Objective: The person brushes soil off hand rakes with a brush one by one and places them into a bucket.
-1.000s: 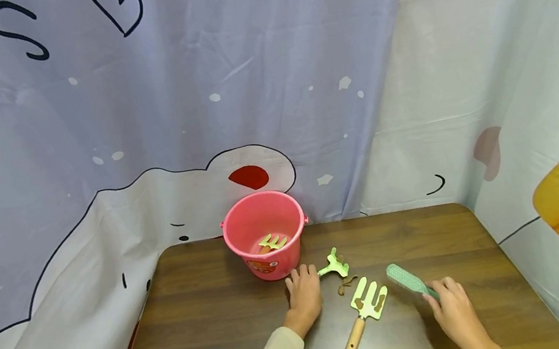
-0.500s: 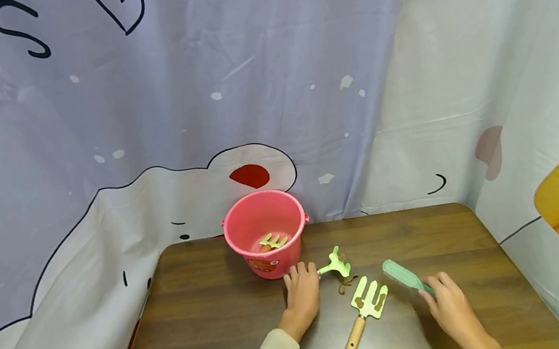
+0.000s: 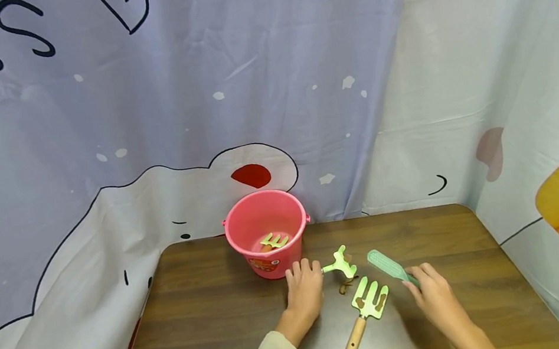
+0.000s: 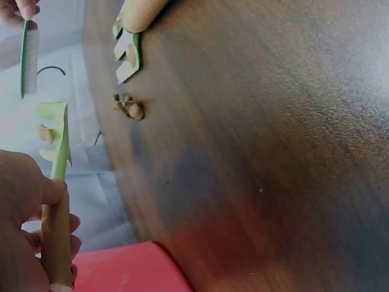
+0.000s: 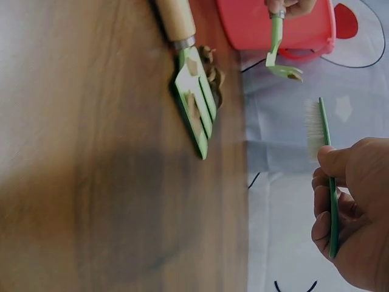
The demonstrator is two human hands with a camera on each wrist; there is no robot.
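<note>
Pale green metal on a wooden handle forms the small pronged rake (image 3: 342, 263), which the left hand (image 3: 305, 293) grips with fingers curled round the handle. A brown lump sits on its head. From where I stand, the right hand (image 3: 432, 296) holds a slim green brush with pale bristles (image 3: 385, 264) by the handle. Rake and brush are apart, both raised above the dark wood-grain tabletop (image 3: 208, 315).

Possible faults, in my judgement:

1. Excess force. A hard brush stroke could flick the lump loose, or turn the rake if the left grip is slack.
2. Low clearance. A larger pale green three-tined fork with a wooden handle (image 3: 362, 318) lies below, brown patches on its tines. A low swing could catch and shift it, or scatter the loose brown clump (image 3: 346, 285) just beside it.
3. Side contact. A backward pull of the left hand could bump the round pink plastic bucket (image 3: 293, 253) near it.

Containers: one, the bucket, upright near the far edge, with a printed label in front. Inside lies another small pale green fork (image 3: 275, 240), its handle partly hidden. Anything behind the front wall cannot be verified.
</note>
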